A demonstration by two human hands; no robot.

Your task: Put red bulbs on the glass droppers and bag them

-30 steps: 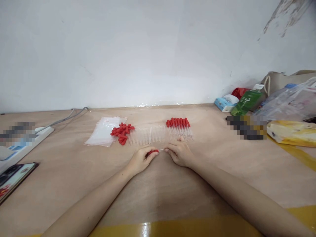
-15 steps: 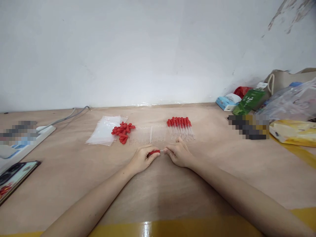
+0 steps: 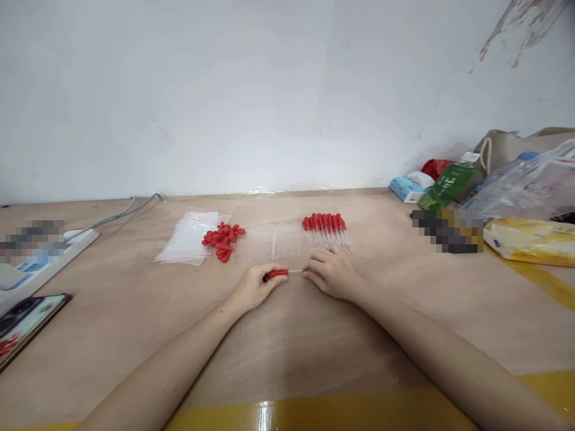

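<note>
The left hand [image 3: 254, 288] is pinching a soft red bulb-shaped rubber cap [image 3: 279, 273], its thumb and fingers closing around it so that only part is showing. From the cap's right-hand end a thin clear straight tube [image 3: 295, 272] is running across to the right hand [image 3: 331, 273], whose thumb and fingers are clamping its far end and hiding the tip. Cap and tube are lying in one line, the shared long axis pointing from side to side in front of the person, with the tube bridging the gap between the two hands.

Beyond them on the light-brown wood-look worktop [image 3: 287, 353], a side-by-side row of bare clear tubes [image 3: 268, 244] is lying with its long axes pointing away from the person, crosswise to the held tube. The heap of loose red rubber caps [image 3: 223, 234] is sitting nearer the left hand, beside overlapping clear plastic bags [image 3: 177, 240]. A row of red-capped tubes [image 3: 324, 222] is lying just past the right hand, caps facing the wall.
</note>
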